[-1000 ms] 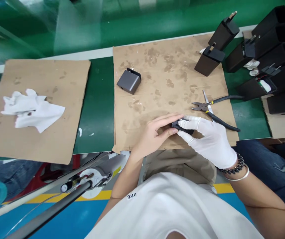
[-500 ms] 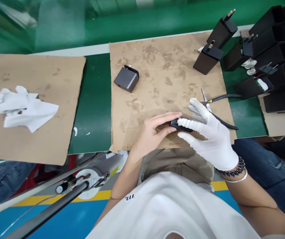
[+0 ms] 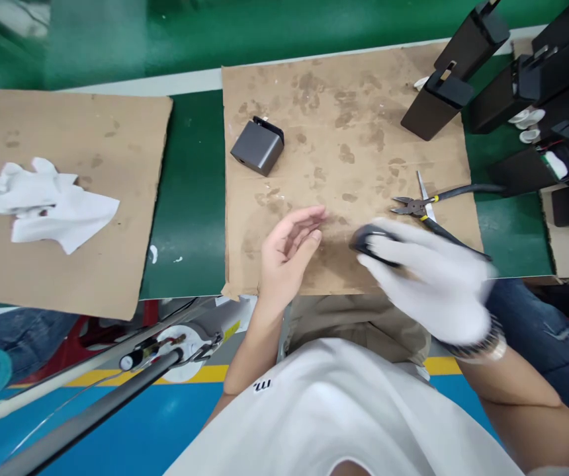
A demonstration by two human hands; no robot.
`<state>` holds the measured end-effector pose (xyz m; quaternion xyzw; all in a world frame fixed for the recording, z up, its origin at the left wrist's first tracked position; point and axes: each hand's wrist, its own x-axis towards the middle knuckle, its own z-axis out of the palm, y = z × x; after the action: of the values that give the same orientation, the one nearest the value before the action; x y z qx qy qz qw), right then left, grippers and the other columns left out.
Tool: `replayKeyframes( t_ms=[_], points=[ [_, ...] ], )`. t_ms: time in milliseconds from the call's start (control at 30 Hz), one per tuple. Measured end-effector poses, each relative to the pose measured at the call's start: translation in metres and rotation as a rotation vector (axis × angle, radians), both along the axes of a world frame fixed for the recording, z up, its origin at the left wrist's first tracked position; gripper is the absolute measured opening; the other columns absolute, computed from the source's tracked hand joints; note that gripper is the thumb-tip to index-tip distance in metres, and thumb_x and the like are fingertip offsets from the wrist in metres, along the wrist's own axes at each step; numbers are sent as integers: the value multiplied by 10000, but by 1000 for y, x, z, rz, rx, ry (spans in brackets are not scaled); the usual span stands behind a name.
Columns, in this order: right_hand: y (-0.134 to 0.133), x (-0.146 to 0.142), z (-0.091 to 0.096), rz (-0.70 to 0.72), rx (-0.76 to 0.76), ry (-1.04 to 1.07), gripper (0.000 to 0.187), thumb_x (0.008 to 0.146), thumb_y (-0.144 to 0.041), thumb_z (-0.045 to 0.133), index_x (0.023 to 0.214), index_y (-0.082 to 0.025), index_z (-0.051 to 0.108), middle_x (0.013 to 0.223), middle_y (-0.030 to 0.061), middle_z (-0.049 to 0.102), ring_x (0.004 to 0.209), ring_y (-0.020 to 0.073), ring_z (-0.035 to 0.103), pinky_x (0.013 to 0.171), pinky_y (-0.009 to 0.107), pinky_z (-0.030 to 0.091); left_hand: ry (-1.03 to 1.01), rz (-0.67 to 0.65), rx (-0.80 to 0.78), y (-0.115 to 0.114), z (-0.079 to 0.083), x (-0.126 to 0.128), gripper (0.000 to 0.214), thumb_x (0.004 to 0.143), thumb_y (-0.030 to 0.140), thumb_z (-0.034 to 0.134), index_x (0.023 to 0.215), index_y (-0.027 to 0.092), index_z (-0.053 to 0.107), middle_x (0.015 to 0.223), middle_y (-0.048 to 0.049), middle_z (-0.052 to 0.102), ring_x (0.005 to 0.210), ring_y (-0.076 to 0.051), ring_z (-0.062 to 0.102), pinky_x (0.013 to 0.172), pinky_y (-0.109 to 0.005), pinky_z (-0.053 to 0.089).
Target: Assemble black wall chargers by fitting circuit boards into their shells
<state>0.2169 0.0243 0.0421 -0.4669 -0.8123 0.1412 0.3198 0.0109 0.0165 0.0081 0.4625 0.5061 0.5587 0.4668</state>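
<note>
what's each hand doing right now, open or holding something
Left hand: open, fingers loosely curled, nothing seen in it.
Right hand: gloved, motion-blurred, closed on a black casing.

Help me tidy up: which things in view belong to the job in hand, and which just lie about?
Likely belonging:
- small black rounded casing, in the white-gloved right hand
- dark grey boxy block
- black rectangular pronged blocks
- metal pliers with black handles, untouched

Seemingly just lying about:
- crumpled white material on brown cardboard
- white scrap on green tabletop

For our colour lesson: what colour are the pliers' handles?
Mostly black handles, with some yellow; head view.
</note>
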Motion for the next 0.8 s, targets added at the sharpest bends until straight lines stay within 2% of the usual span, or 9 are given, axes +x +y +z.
replayKeyframes(
  t_ms=[100, 167, 300, 433, 500, 600, 667, 733, 800],
  points=[
    [4, -6, -16, 39, 111, 24, 182, 917, -182, 716, 1084, -252, 734, 1137, 47, 804, 971, 217, 798, 806, 310, 666, 41, -58, -43, -1, 4, 8, 243, 987, 280, 665, 1207, 223, 752, 1245, -68, 777, 1209, -195, 717, 1108, -325, 543],
    [6, -6, -20, 77, 72, 28, 232, 912, -163, 720, 1128, -247, 719, 1201, 53, 789, 1042, 218, 786, 876, 319, 661, 62, -128, -58, -2, 7, 15, 241, 1010, 286, 629, 1207, 225, 755, 1274, -69, 763, 1240, -193, 695, 1109, -313, 530],
    [8, -1, -13, 94, 15, -29, 223, 934, -205, 688, 1146, -263, 721, 1291, 49, 756, 1106, 247, 767, 893, 369, 652, 91, -161, -5, -2, 8, 26, 234, 1032, 253, 580, 1182, 234, 758, 1263, -60, 754, 1231, -183, 681, 1058, -287, 539],
    [13, 0, -3, 101, -27, -54, 116, 931, -209, 657, 971, -285, 735, 1023, 11, 808, 905, 242, 788, 781, 365, 643, 93, -142, 33, -2, 4, 28, 206, 1012, 233, 607, 1160, 223, 750, 1213, -60, 767, 1176, -181, 702, 1045, -287, 540],
    [22, 1, -3, 59, -182, 105, 43, 886, -242, 723, 880, -283, 711, 907, 3, 797, 856, 237, 780, 804, 366, 650, 25, -116, 15, -2, 1, 26, 203, 997, 267, 644, 1168, 212, 737, 1194, -66, 777, 1146, -183, 722, 1032, -291, 552],
    [43, 5, -3, -65, -504, 534, 161, 862, -401, 764, 863, -268, 673, 951, 8, 797, 920, 250, 782, 820, 407, 677, -83, -10, 14, -3, -4, 22, 211, 989, 335, 671, 1143, 206, 734, 1107, -60, 797, 1070, -171, 750, 978, -279, 571],
    [59, 10, -3, -34, -638, 685, 258, 969, -510, 600, 967, -272, 700, 1094, 19, 797, 1042, 254, 774, 853, 455, 686, -119, 42, 36, -4, -6, 20, 185, 984, 339, 677, 1098, 209, 740, 1037, -45, 802, 1021, -158, 758, 952, -267, 572],
    [70, 14, -2, 76, -702, 684, 394, 1059, -512, 394, 1116, -303, 722, 1260, 10, 763, 1185, 229, 734, 948, 476, 667, -123, 32, 38, -5, -6, 19, 154, 970, 310, 689, 1073, 208, 740, 1004, -38, 801, 1007, -154, 760, 943, -263, 571],
    [78, 17, 0, 162, -740, 681, 455, 1084, -494, 310, 1215, -335, 715, 1370, -17, 716, 1291, 195, 680, 1037, 447, 631, -99, -4, 14, -5, -5, 18, 146, 955, 280, 689, 1065, 197, 736, 1010, -51, 801, 1018, -166, 759, 938, -274, 572]
  ],
)
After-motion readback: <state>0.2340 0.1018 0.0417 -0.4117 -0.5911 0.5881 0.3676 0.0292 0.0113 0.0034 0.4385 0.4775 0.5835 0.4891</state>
